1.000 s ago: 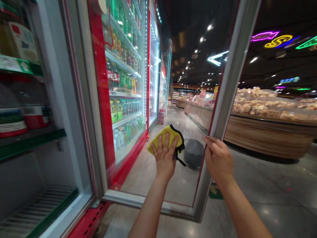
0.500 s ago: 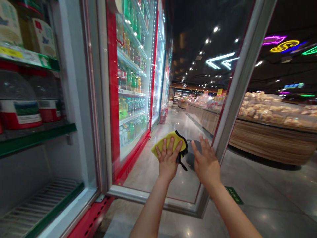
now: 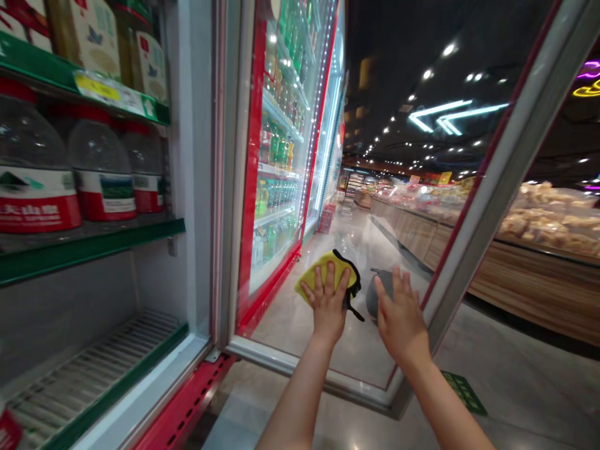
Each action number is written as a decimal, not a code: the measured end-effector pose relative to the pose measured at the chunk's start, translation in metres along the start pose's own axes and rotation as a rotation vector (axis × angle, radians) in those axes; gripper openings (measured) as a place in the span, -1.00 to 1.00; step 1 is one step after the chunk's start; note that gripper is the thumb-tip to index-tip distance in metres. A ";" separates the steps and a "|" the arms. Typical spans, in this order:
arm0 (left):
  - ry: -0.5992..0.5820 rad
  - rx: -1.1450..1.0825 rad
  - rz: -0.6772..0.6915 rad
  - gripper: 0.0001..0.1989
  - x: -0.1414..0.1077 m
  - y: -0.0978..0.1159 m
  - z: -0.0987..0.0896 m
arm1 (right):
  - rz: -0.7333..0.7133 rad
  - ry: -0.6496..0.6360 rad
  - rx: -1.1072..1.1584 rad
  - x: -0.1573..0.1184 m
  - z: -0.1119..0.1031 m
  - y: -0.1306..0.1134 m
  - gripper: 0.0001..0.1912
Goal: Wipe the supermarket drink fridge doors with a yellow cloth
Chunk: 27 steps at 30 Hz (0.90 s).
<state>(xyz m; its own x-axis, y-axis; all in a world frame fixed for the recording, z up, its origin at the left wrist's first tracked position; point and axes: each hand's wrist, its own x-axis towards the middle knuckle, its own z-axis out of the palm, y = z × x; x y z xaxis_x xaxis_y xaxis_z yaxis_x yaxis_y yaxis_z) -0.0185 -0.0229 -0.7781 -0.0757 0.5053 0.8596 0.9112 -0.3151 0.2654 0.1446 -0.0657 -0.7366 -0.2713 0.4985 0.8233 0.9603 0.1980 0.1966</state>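
My left hand point(image 3: 329, 306) lies with spread fingers on a yellow cleaning cloth point(image 3: 312, 273) with black edging and a black loop, pressing it against the glass of an open cooler door point(image 3: 300, 353). My right hand point(image 3: 401, 312) is at the lower right of the pane, beside the door's metal frame. Its fingers are stretched out and hold nothing; whether they touch the glass I cannot tell. Between the hands a dark grey shape point(image 3: 380, 290) shows in the pane, seemingly the cloth's reflection.
The open cooler at left has large red-capped water bottles point(image 3: 102, 165) on a green-edged shelf point(image 3: 94, 247), above a slatted bottom rack point(image 3: 103, 359). Lit drinks shelves point(image 3: 279, 144) show in the glass. A wood-panelled display counter point(image 3: 544, 281) stands at right. A green floor sign point(image 3: 464, 392) lies below.
The view has swung left, so more of the cooler's bottles show and the door sits further right. Both hands have stayed near the same part of the glass, the cloth under my left.
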 end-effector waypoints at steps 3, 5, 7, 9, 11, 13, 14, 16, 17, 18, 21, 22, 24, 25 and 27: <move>0.033 -0.013 -0.008 -0.17 0.028 -0.020 -0.022 | 0.000 -0.027 0.010 0.000 0.007 0.000 -0.29; 0.105 -0.035 -0.138 -0.22 0.032 -0.038 -0.023 | -0.015 -0.029 0.022 0.000 0.011 0.004 -0.22; 0.223 -0.061 -0.367 -0.29 0.022 -0.050 -0.014 | -0.026 -0.028 0.034 0.000 0.014 0.007 -0.20; 0.319 -0.084 -0.578 -0.33 0.006 -0.054 -0.002 | -0.029 -0.026 0.041 0.000 0.014 0.008 -0.23; 0.317 -0.102 -0.632 -0.31 -0.005 -0.051 0.005 | -0.018 -0.023 0.043 0.002 0.014 0.008 -0.30; 0.223 -0.103 -0.513 -0.26 -0.003 -0.047 0.000 | -0.004 -0.025 0.036 0.004 0.014 0.007 -0.42; 0.167 -0.097 -0.421 -0.23 0.002 -0.046 -0.006 | 0.000 -0.030 0.030 0.005 0.013 0.006 -0.48; 0.083 -0.081 -0.255 -0.19 0.018 -0.052 -0.022 | 0.003 -0.041 0.017 0.007 0.013 0.005 -0.55; 0.061 -0.077 -0.200 -0.18 0.026 -0.060 -0.030 | 0.003 -0.044 0.010 0.008 0.014 0.004 -0.57; 0.057 -0.075 -0.177 -0.19 0.031 -0.069 -0.036 | 0.003 -0.042 0.005 0.009 0.015 0.004 -0.58; 0.141 -0.086 -0.309 -0.28 0.025 -0.105 -0.035 | 0.002 -0.012 0.000 0.009 0.020 0.004 -0.58; 0.186 -0.097 -0.403 -0.31 0.016 -0.115 -0.029 | 0.000 0.001 0.003 0.009 0.022 0.005 -0.59; 0.268 -0.129 -0.596 -0.34 -0.009 -0.126 -0.012 | -0.007 0.025 0.016 0.008 0.026 0.006 -0.57; 0.290 -0.141 -0.663 -0.34 -0.021 -0.127 -0.004 | -0.010 0.038 0.025 0.007 0.028 0.006 -0.55; 0.262 -0.146 -0.668 -0.33 -0.038 -0.121 0.007 | -0.015 0.067 0.046 0.006 0.031 0.006 -0.49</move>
<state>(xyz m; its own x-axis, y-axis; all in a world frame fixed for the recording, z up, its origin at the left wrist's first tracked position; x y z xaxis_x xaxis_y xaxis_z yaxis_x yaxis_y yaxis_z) -0.1235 0.0016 -0.8461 -0.7075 0.4245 0.5651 0.5746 -0.1200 0.8096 0.1468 -0.0354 -0.7470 -0.2795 0.4376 0.8546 0.9516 0.2445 0.1861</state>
